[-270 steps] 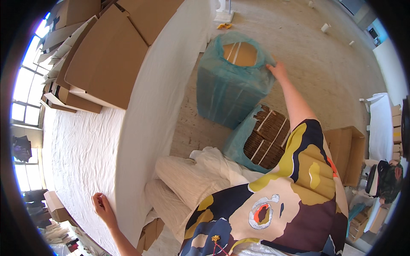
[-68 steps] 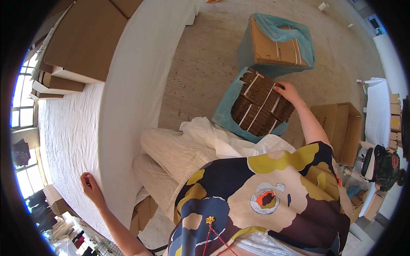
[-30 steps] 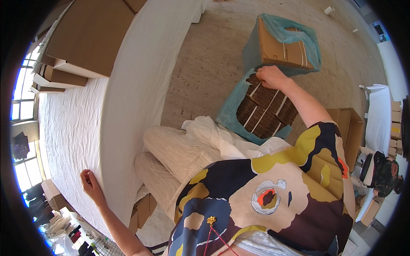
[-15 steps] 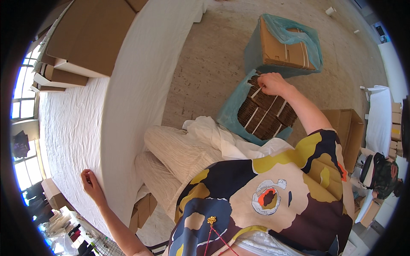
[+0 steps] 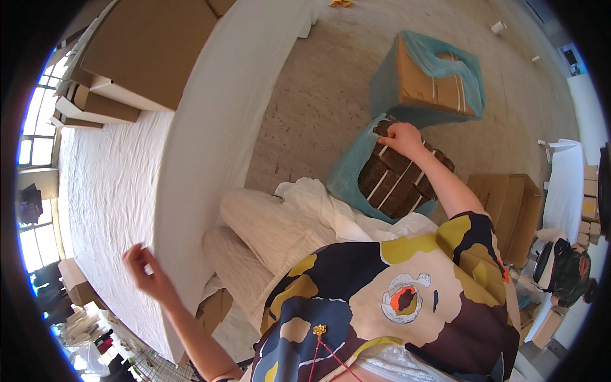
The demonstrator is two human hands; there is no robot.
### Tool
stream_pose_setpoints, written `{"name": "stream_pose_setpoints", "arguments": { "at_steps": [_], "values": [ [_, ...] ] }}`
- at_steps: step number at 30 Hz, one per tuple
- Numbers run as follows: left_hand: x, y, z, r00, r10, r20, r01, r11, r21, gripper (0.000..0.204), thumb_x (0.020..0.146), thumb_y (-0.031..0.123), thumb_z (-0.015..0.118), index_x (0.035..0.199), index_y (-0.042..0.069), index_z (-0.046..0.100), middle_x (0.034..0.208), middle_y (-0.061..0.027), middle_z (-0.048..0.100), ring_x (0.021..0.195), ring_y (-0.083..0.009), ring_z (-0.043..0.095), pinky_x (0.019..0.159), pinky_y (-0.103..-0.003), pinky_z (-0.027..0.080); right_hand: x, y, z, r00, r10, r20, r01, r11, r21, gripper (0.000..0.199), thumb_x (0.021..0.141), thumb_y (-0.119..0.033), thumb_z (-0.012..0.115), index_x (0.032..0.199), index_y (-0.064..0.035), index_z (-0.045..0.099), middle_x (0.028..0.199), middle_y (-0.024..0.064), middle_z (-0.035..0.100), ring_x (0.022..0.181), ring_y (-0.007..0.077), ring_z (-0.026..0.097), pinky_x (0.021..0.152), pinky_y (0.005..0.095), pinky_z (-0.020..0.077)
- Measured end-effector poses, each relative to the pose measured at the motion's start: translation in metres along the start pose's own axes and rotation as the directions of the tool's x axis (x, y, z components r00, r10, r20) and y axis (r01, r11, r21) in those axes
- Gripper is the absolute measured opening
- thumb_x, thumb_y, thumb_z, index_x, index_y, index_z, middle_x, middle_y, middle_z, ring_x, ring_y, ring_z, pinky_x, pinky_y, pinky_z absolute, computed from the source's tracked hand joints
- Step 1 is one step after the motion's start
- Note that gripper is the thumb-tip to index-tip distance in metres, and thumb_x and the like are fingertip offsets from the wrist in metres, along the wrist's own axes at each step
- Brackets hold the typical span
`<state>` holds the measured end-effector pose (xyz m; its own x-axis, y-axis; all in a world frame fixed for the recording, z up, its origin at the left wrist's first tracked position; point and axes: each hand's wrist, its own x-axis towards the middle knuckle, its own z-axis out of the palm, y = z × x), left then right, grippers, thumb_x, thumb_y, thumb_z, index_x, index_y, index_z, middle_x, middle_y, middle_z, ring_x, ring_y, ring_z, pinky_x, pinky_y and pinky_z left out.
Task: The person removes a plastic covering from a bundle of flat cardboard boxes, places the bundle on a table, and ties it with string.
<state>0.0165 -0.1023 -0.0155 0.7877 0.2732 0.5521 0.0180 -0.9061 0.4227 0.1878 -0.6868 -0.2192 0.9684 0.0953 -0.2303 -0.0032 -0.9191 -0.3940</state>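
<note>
A stack of brown cardboard bundles [image 5: 401, 184], bound with pale straps, lies on the concrete floor [image 5: 305, 121] inside an opened teal plastic bag [image 5: 347, 175], just beside the person's knees. The person's right hand [image 5: 400, 137] rests on the far end of the stack, fingers curled over the top bundle; whether they actually clamp it cannot be told from this angle. Just beyond the stack stands a cardboard box [image 5: 426, 86] half wrapped in another teal plastic bag [image 5: 445, 60], touching or nearly touching the first bag. An open brown carton [image 5: 509, 207] sits on the floor to the right of the bundles. The left hand [image 5: 145, 270] is well apart from all this, at the near edge of a table covered in white cloth [image 5: 114, 184], fingers loosely bent and touching the cloth, holding nothing visible. Flat brown cardboard sheets [image 5: 149, 48] lie stacked at the table's far end.
</note>
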Motion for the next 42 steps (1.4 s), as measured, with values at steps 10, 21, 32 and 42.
{"name": "stream_pose_setpoints", "arguments": {
  "at_steps": [10,21,32,42],
  "values": [
    [-0.092,0.135,0.197,0.483,0.183,0.856,0.428,0.804,-0.413,0.067,0.088,0.023,0.072,0.144,0.005,0.041,0.140,-0.0186,0.049,0.125,-0.0343,0.051,0.099,-0.042,0.046,0.020,-0.111,0.003,0.995,-0.094,-0.027,0.093,0.995,-0.023,0.026,0.075,-0.029,0.077,0.066,-0.0074,0.066,0.066,0.0108,0.062,0.068,0.0311,0.064,0.058,0.0463,0.0501],
    [-0.120,0.146,0.249,0.561,0.019,0.828,0.522,0.767,-0.372,0.097,0.082,0.032,0.077,0.154,0.001,0.020,0.147,-0.0287,0.036,0.134,-0.0422,0.041,0.108,-0.043,0.039,0.009,-0.201,0.009,0.848,-0.470,-0.243,0.476,0.879,-0.040,0.018,0.072,-0.017,0.071,0.062,-0.0057,0.062,0.073,0.0073,0.062,0.077,0.0292,0.063,0.062,0.0439,0.0494],
    [-0.117,0.145,0.260,0.579,-0.013,0.815,0.476,0.817,-0.325,0.096,0.076,0.013,0.071,0.155,0.006,0.017,0.141,-0.0241,0.039,0.122,-0.0442,0.050,0.096,-0.048,0.047,-0.014,-0.183,0.001,0.792,-0.565,-0.232,0.575,0.818,-0.026,0.013,0.072,-0.014,0.072,0.068,-0.0072,0.062,0.076,0.0047,0.055,0.079,0.0252,0.058,0.070,0.0387,0.0495],
    [-0.096,0.137,0.260,0.842,-0.053,0.536,0.355,0.802,-0.480,0.090,0.080,0.023,0.075,0.152,0.005,0.025,0.145,-0.0243,0.037,0.131,-0.0441,0.044,0.103,-0.046,0.043,0.003,-0.207,0.014,0.749,-0.633,-0.196,0.649,0.760,0.025,0.013,0.076,-0.017,0.072,0.073,-0.0067,0.065,0.082,0.0043,0.056,0.085,0.0247,0.057,0.074,0.0371,0.0490]
  ]
}}
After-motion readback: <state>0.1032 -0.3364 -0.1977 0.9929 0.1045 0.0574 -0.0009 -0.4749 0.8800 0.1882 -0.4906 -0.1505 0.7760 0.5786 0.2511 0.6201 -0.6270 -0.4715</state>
